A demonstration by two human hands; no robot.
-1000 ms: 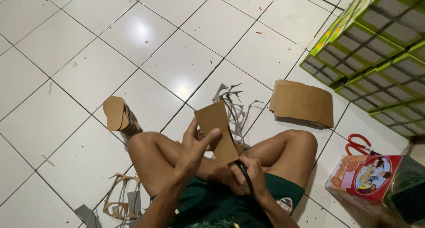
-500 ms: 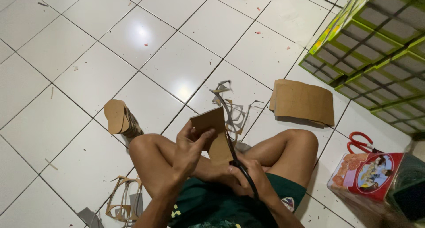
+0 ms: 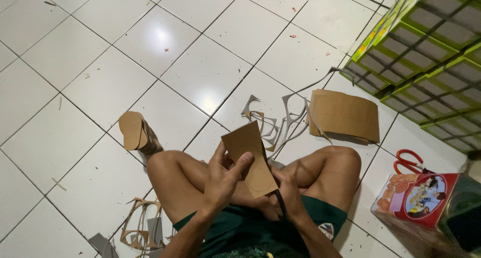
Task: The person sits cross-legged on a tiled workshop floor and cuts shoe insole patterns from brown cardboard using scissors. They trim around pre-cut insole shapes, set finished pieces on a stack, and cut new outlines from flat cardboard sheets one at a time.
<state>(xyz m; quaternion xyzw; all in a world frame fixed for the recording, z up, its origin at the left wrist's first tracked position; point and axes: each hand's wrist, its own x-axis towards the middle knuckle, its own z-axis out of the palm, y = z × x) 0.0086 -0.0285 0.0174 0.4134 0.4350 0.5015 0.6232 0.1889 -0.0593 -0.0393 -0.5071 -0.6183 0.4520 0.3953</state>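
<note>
I sit cross-legged on a white tiled floor. My left hand [image 3: 224, 177] grips a tan sheet of brown card [image 3: 250, 155] with a curved outline drawn on it, thumb across its face. My right hand [image 3: 286, 189] is closed on black-handled scissors [image 3: 277, 198] whose blades run up along the sheet's right edge. Both hands hover above my lap, between my knees.
A stack of cut sole-shaped pieces [image 3: 136, 134] lies left of my knee. Offcut strips [image 3: 273, 121] and a pile of brown sheets [image 3: 344, 114] lie ahead. Red scissors [image 3: 408, 161], a red tin [image 3: 418, 198] and green crates [image 3: 431, 57] stand right. More scraps [image 3: 139, 228] lie lower left.
The sheet has been turned and tilted in my left hand, and the scissors have moved further along its right edge. The view shifted slightly.
</note>
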